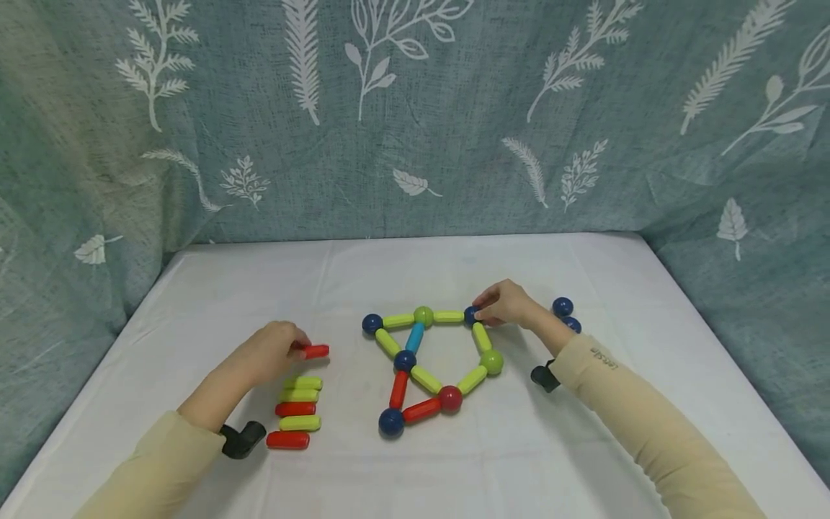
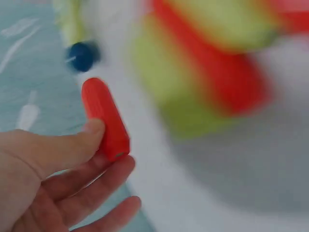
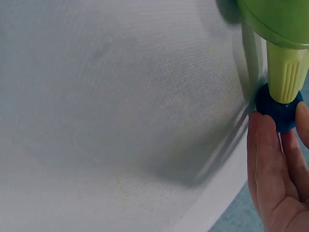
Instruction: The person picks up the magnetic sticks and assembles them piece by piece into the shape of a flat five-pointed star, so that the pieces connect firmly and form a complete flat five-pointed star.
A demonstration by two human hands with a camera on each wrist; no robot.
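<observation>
"Red rod [image 1: 317, 351]: where, and held how?"

"At left in the scene, just beyond the row of loose rods [image 1: 300, 396]. Pinched near one end between thumb and fingers of the left hand [image 1: 275, 349]."

"And on the right?"

"Blue ball [image 1: 470, 316], gripped between thumb and fingertips of the right hand [image 1: 509, 303], at the far right corner of the ball-and-rod frame [image 1: 426, 380]."

"Any likely trouble?"

"Perhaps a parted joint at the yellow-green rod [image 1: 481, 336] just nearer, from lifting or twisting that ball too hard. Or a skewed frame, from a sideways push with nothing steadying the rest."

"With the red rod?"

"Maybe a slip or swivel, from so small a hold; or a scattered row, from too low a sweep."

"Loose blue balls [image 1: 563, 307]?"

"Right of the frame, just beyond the right forearm [image 1: 547, 331]; perhaps easily set rolling by a brushing sleeve [image 1: 635, 414]."
</observation>
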